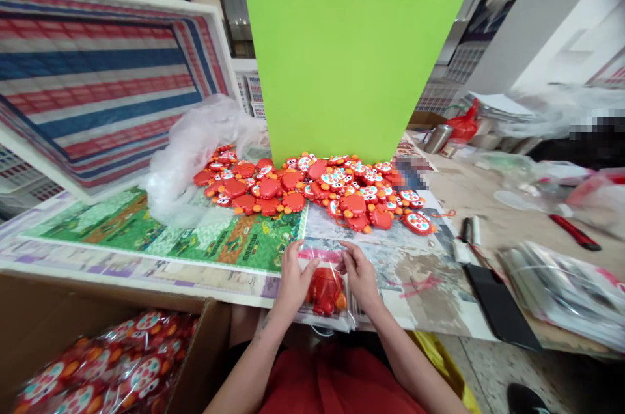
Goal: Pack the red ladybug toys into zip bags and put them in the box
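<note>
Near the table's front edge lies a clear plastic bag (326,256) with a red crab-like toy (325,290) inside it; orange knobs show at the toy's side. My left hand (294,274) grips the bag's upper left edge, thumb over the plastic. On the opposite side, the fingers of my right hand (360,274) close on the upper right edge. Just beyond both hands spreads a heap of loose red toys (269,187) with white, dotted faces and orange feet, some face down.
A green board (351,75) stands behind the heap. To the left are a tilted crate (215,43) with striped lining and crumpled plastic film (180,160). An open carton (208,342) holds bagged toys at lower left. A black phone (500,306) and red cutter (575,232) lie right.
</note>
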The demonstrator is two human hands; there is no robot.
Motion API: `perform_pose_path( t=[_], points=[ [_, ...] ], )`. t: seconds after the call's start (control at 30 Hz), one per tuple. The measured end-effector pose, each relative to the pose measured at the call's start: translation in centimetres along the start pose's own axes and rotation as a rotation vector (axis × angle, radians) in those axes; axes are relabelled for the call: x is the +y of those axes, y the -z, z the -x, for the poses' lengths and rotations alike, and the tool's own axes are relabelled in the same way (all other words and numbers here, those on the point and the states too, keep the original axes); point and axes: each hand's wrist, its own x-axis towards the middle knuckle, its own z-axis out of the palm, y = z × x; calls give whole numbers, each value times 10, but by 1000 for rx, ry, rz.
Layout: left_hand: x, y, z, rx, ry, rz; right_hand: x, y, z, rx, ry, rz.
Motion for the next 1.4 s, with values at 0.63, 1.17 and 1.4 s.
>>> perform_pose_path(
  t=[0.63,1.17,1.4],
  points=[
    [16,-5,-1,-307,-12,-77,-26,-13,-10,-177,643,554],
    [-32,-4,-9,-356,423,269,101,169,-9,338,-110,937],
    [-23,-5,-7,-407,434,314,84,172,-6,386,29,970]
  ],
)
